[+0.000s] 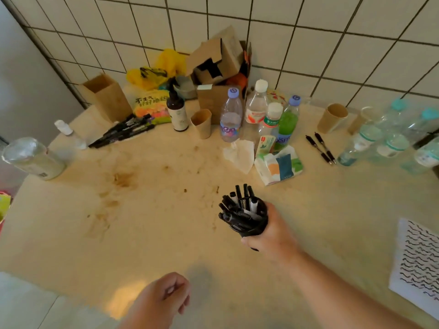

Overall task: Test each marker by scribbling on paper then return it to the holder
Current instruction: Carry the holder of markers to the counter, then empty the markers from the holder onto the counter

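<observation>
My right hand (270,230) grips a black holder (255,225) packed with several black markers (240,205), tilted to the left above the middle of the beige table (147,210). My left hand (164,296) hovers over the table's near edge, fingers loosely curled, holding nothing. A white paper (418,264) covered in black wavy scribbles lies at the right edge. Another pile of black markers (123,134) lies at the back left. Two black pens (320,146) lie at the back right.
Several plastic bottles (259,115) stand at the back centre and more bottles (392,141) at the right. Paper cups (202,123), a brown pump bottle (177,110), cardboard boxes (216,65), tissue packs (278,165) and a lying jar (31,157) crowd the back and left.
</observation>
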